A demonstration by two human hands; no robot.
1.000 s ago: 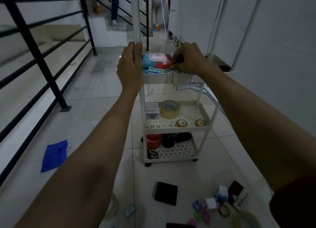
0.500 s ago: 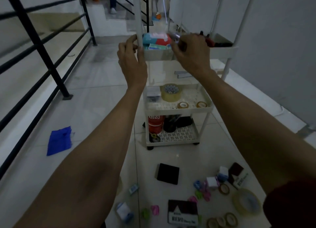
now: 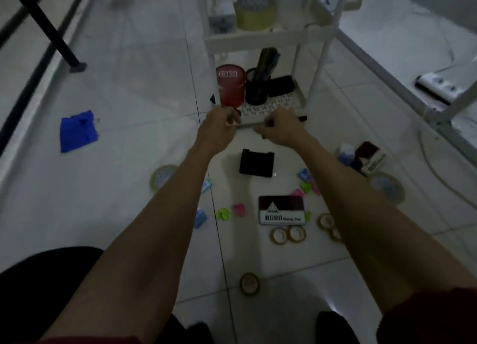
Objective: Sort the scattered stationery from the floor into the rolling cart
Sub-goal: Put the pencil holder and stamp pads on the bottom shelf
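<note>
At the upper left of the frame a black railing [image 3: 55,37] runs out past the edge, smeared by motion. Below it a blue cloth [image 3: 77,130] lies on the floor tiles. Lower down, left of centre, a floor tape roll [image 3: 160,178] is half covered by the left forearm. Coloured clips [image 3: 238,210] lie between the two forearms, and a blue one is partly hidden by the arm.

At centre frame the left hand [image 3: 219,129] and the right hand [image 3: 281,129] hang near each other but apart, in front of the bottom rim of the rolling cart [image 3: 258,37]. Both have curled, blurred fingers, and I cannot tell whether either pinches anything.

The upper edge cuts off the cart's top, so only two shelves show. A wide yellow tape roll [image 3: 254,13] sits on the higher shelf. A red canister [image 3: 231,85], a black pen cup [image 3: 256,92] and a black box [image 3: 281,85] sit on the lowest.

On the floor below the hands are a black square pad [image 3: 256,163], a tin lettered HERO [image 3: 281,210] and small tape rings [image 3: 287,234], some of them tucked behind the right forearm. At right, a dark carton [image 3: 371,159] and a large clear roll [image 3: 387,188] lie dim, and the blue things beside the carton are too blurred to name.
</note>
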